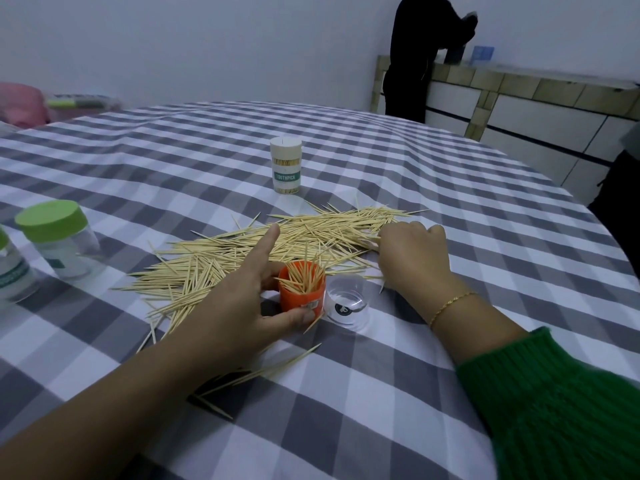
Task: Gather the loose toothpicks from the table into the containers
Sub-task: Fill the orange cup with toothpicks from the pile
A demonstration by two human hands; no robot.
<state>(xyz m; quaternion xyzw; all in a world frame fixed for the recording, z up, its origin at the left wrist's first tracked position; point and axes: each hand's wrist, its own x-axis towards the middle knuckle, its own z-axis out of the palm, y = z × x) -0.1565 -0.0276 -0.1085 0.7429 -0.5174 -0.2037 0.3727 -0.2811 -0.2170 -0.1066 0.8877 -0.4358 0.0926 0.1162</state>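
Observation:
A wide pile of loose toothpicks (263, 244) lies across the checked tablecloth (485, 237). An open orange container (302, 289), partly filled with toothpicks, stands upright at the pile's near edge. My left hand (242, 299) grips it between thumb and fingers, with the index finger pointing up and away. My right hand (414, 252) is on the pile's right end, fingers curled down over a few toothpicks. A clear plastic lid (348, 301) lies just right of the orange container.
A white closed toothpick jar (286, 165) stands beyond the pile. Two green-lidded clear jars (57, 237) stand at the left edge. A few stray toothpicks (263, 372) lie near my left forearm. A person in black (415, 57) leans on a counter in the back.

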